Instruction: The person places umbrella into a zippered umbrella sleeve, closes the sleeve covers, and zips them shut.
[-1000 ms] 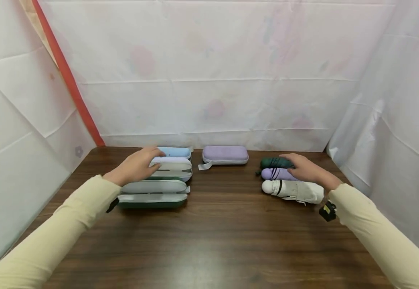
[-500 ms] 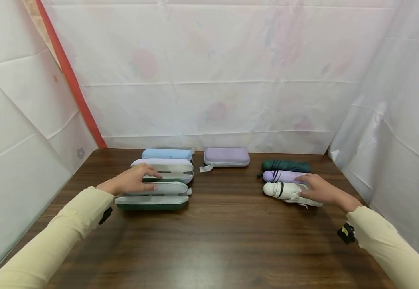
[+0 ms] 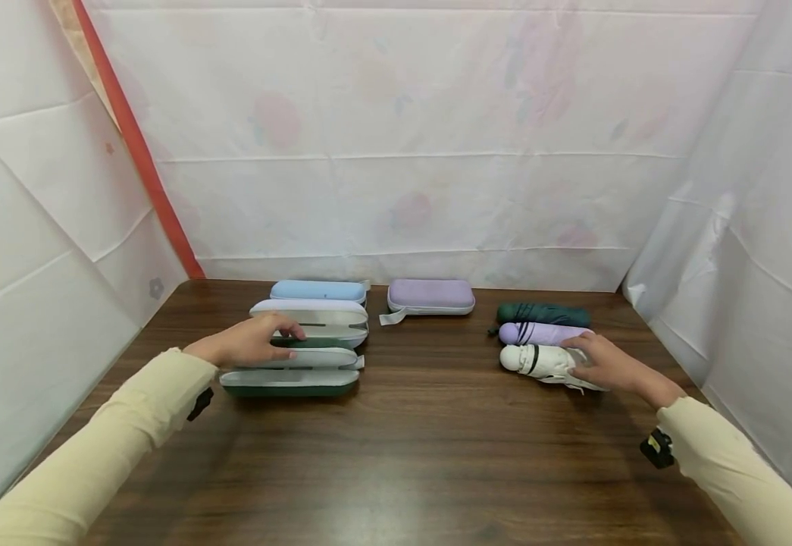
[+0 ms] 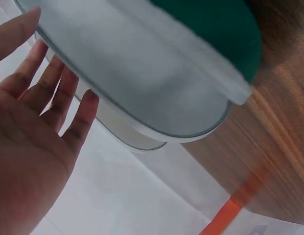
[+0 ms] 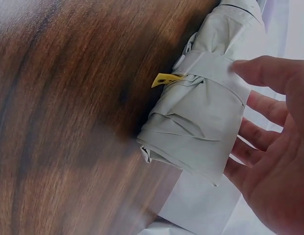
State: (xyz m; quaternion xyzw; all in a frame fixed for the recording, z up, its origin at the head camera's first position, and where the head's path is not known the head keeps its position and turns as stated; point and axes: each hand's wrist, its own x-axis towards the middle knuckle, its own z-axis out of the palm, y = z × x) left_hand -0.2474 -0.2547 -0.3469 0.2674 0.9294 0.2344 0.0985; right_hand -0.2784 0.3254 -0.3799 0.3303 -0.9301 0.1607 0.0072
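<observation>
In the head view, my left hand (image 3: 248,341) is at the open dark green case (image 3: 289,383) with its pale grey lining, nearest the front in the left group. The left wrist view shows the fingertips (image 4: 89,95) at the rim of its grey-lined half (image 4: 142,83), with the thumb apart from them. My right hand (image 3: 617,366) is over the right part of a folded white umbrella (image 3: 544,361). Relaxed fingers (image 5: 257,134) lie along the umbrella's (image 5: 196,117) far side and the thumb is over its strap; firm contact is unclear.
Behind the green case lie an open pale lilac case (image 3: 310,305) and a light blue case (image 3: 318,290). A closed purple case (image 3: 431,294) is at the back centre. A lilac umbrella (image 3: 546,334) and a dark green umbrella (image 3: 544,314) lie behind the white one.
Both hands have come from the back of their groups toward the front, my left to the green case and my right to the white umbrella. The cases and umbrellas remain in place.
</observation>
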